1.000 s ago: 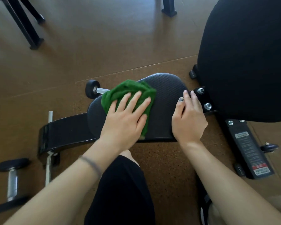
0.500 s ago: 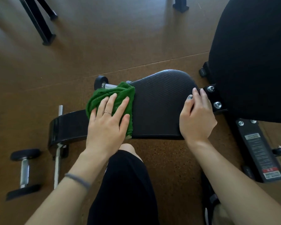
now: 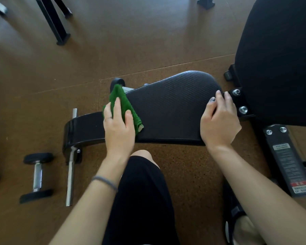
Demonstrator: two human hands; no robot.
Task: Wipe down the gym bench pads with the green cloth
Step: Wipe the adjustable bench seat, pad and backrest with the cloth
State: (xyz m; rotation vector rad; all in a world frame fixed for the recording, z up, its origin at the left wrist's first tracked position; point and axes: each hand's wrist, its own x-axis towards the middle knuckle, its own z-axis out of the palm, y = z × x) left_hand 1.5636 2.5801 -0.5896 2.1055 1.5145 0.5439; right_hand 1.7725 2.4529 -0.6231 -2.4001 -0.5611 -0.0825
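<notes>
The black textured seat pad (image 3: 175,106) of the gym bench lies across the middle of the view. A narrower black pad (image 3: 85,128) joins it on the left, and a large black back pad (image 3: 279,55) rises at the right. The green cloth (image 3: 121,99) lies bunched at the seat pad's left end. My left hand (image 3: 118,124) presses down on it, fingers and thumb laid over the top. My right hand (image 3: 219,119) rests on the seat pad's right end, with its fingertips at the bolted bracket (image 3: 238,101).
A dumbbell (image 3: 36,175) and a chrome bar (image 3: 71,163) lie on the brown cork floor at the left. Another dumbbell end (image 3: 117,83) shows behind the cloth. Black frame legs (image 3: 55,20) stand at the top left. The bench base with a warning label (image 3: 290,163) runs down the right.
My left hand has slid the green cloth leftward across the seat pad to its left end, and the cloth has bunched narrower. My right hand has stayed at the pad's right end.
</notes>
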